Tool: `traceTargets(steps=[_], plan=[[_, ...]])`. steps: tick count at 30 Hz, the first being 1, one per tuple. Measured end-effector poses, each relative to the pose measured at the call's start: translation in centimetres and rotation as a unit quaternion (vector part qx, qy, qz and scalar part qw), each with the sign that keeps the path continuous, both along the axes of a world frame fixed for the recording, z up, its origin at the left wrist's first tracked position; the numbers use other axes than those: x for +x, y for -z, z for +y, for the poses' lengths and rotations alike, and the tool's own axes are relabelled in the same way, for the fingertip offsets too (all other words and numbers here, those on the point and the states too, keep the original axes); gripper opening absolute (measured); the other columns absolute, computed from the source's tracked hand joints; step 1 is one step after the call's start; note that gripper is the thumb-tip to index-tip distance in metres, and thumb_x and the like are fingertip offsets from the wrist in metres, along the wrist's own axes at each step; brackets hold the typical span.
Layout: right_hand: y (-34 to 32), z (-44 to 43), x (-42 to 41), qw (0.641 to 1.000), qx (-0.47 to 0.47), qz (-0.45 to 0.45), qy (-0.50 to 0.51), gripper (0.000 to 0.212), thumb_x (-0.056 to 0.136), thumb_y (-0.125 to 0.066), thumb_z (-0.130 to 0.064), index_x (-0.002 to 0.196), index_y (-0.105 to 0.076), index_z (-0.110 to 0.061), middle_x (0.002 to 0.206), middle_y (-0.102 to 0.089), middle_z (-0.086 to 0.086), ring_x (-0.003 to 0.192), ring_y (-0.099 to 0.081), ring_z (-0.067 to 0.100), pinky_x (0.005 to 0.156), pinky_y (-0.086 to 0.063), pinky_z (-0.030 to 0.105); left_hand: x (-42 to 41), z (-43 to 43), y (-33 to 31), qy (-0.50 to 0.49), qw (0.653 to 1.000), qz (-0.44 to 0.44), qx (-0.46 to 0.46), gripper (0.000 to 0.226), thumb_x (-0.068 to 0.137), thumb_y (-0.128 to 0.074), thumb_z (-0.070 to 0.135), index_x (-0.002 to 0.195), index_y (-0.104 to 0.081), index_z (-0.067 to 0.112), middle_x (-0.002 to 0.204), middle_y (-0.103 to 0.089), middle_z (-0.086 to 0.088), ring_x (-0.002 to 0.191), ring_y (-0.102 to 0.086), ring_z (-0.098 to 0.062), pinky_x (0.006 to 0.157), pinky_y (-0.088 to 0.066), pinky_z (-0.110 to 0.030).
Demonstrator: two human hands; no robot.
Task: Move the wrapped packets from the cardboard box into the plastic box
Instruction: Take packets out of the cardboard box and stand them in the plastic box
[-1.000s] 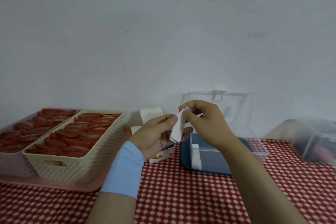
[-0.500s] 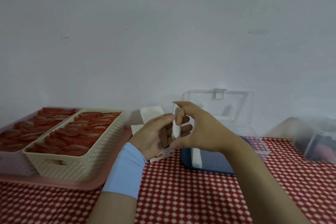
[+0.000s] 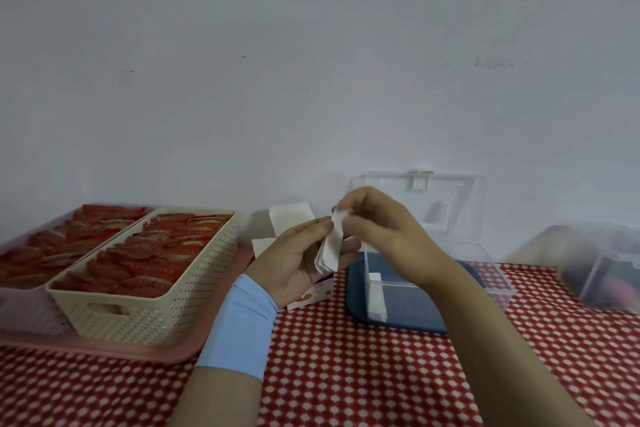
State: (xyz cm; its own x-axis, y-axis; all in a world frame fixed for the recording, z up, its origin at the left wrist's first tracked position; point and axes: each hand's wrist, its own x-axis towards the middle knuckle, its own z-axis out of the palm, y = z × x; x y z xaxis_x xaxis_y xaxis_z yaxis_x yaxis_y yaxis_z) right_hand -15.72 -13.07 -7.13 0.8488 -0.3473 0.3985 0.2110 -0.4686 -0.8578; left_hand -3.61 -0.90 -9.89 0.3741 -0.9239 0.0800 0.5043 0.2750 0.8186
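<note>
Both hands meet above the table on a small stack of white wrapped packets (image 3: 329, 248). My left hand (image 3: 294, 260) cradles the stack from the left, thumb on its top edge. My right hand (image 3: 384, 230) pinches the upper end from the right. Behind and under my left hand stands the small white cardboard box (image 3: 313, 293), its flaps (image 3: 291, 218) open. To the right sits the clear plastic box (image 3: 491, 282) with its lid (image 3: 446, 198) up against the wall. One white packet (image 3: 375, 298) stands at its left wall.
The plastic box rests on a dark blue tray (image 3: 398, 315). At left, a cream perforated basket (image 3: 145, 302) of red packets sits beside another container of them on a pink tray (image 3: 104, 350). A blurred translucent bin (image 3: 602, 263) stands at far right. A red-and-white checked cloth (image 3: 346, 374) covers the table.
The packet stack has tilted and dropped slightly in my left hand. My right hand's grip has shifted to pinching its upper end. Both hands stay above the cardboard box.
</note>
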Motion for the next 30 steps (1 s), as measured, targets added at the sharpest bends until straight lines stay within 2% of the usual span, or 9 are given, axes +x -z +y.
traceTargets(steps=[3, 8, 11, 15, 17, 21, 24, 26, 30], plan=[[-0.4, -0.5, 0.0, 0.996, 0.087, 0.024, 0.028, 0.034, 0.093, -0.065, -0.007, 0.126, -0.062, -0.015, 0.095, -0.069, 0.007, 0.086, -0.069, 0.016, 0.092, -0.055, 0.031, -0.1, 0.2, -0.2, 0.03, 0.999, 0.005, 0.012, 0.034, 0.09, -0.054, 0.016, 0.117, -0.062, -0.003, 0.101, -0.071, -0.017, 0.077, -0.071, -0.023, 0.065, -0.061, -0.031], [-1.0, -0.9, -1.0, 0.995, 0.04, 0.086, 0.026, 0.011, 0.093, -0.066, -0.007, 0.094, -0.076, -0.008, 0.09, -0.074, 0.016, 0.077, -0.067, 0.01, 0.077, -0.053, 0.013, -0.1, 0.2, -0.1, 0.048, 0.997, -0.028, 0.044, 0.035, 0.088, -0.057, 0.015, 0.118, -0.059, -0.002, 0.097, -0.071, -0.018, 0.079, -0.072, -0.026, 0.067, -0.062, -0.034], [-0.9, -1.4, -1.0, 0.994, 0.008, 0.093, 0.054, 0.013, 0.093, -0.067, -0.007, 0.087, -0.077, -0.013, 0.082, -0.076, 0.009, 0.076, -0.069, 0.013, 0.074, -0.055, 0.014, -0.1, 0.2, -0.5, 0.008, 0.984, -0.136, 0.113, 0.018, 0.094, -0.057, 0.015, 0.107, -0.064, 0.003, 0.1, -0.073, -0.017, 0.086, -0.073, -0.027, 0.076, -0.061, -0.04], [-0.4, -1.9, -0.7, 0.991, -0.011, 0.093, 0.097, 0.01, 0.09, -0.069, -0.006, 0.088, -0.078, -0.01, 0.08, -0.077, 0.006, 0.071, -0.07, 0.013, 0.078, -0.059, 0.029, 0.3, 0.4, -1.9, -0.136, 0.869, -0.409, 0.244, 0.007, 0.085, -0.075, 0.02, 0.092, -0.073, 0.021, 0.09, -0.076, 0.0, 0.083, -0.072, -0.013, 0.076, -0.058, -0.027], [-0.3, -1.7, -0.4, 0.99, 0.004, 0.084, 0.109, 0.01, 0.09, -0.069, -0.005, 0.09, -0.077, -0.01, 0.08, -0.077, 0.005, 0.071, -0.072, 0.014, 0.075, -0.06, 0.029, 0.1, 0.3, -2.2, -0.16, 0.848, -0.443, 0.244, 0.011, 0.082, -0.077, 0.015, 0.09, -0.074, 0.023, 0.085, -0.077, 0.003, 0.078, -0.072, -0.007, 0.069, -0.056, -0.019], [-0.2, -1.3, -0.2, 0.988, 0.056, 0.07, 0.123, 0.01, 0.091, -0.069, -0.005, 0.095, -0.076, -0.01, 0.081, -0.077, 0.005, 0.072, -0.075, 0.017, 0.061, -0.057, 0.023, -0.1, 0.0, -1.4, -0.18, 0.868, -0.397, 0.237, 0.011, 0.085, -0.074, 0.01, 0.091, -0.073, 0.019, 0.084, -0.077, 0.001, 0.076, -0.073, -0.01, 0.067, -0.055, -0.022], [-0.3, -1.4, -0.4, 0.989, 0.065, 0.064, 0.117, 0.012, 0.09, -0.07, -0.005, 0.096, -0.078, -0.012, 0.083, -0.077, 0.007, 0.067, -0.07, 0.012, 0.059, -0.053, 0.018, -0.3, 0.0, -1.0, -0.096, 0.942, -0.261, 0.19, 0.007, 0.093, -0.063, 0.007, 0.098, -0.069, 0.008, 0.091, -0.074, -0.01, 0.078, -0.072, -0.018, 0.066, -0.056, -0.028], [-0.3, -1.5, -0.6, 0.99, 0.072, 0.063, 0.103, 0.013, 0.089, -0.071, -0.006, 0.097, -0.079, -0.013, 0.087, -0.076, 0.01, 0.067, -0.065, 0.011, 0.063, -0.052, 0.02, -0.6, 0.0, -0.9, -0.018, 0.974, -0.158, 0.159, 0.021, 0.098, -0.054, 0.012, 0.112, -0.065, 0.001, 0.1, -0.073, -0.015, 0.086, -0.073, -0.024, 0.068, -0.059, -0.032], [-0.2, -1.6, -0.4, 0.99, 0.111, 0.054, 0.065, 0.016, 0.09, -0.07, -0.004, 0.101, -0.079, -0.01, 0.09, -0.077, 0.011, 0.074, -0.064, 0.017, 0.079, -0.057, 0.035, -0.7, -0.1, -0.7, 0.05, 0.988, -0.094, 0.108, 0.036, 0.09, -0.057, 0.021, 0.119, -0.064, 0.001, 0.11, -0.072, -0.018, 0.093, -0.073, -0.027, 0.071, -0.061, -0.032]])
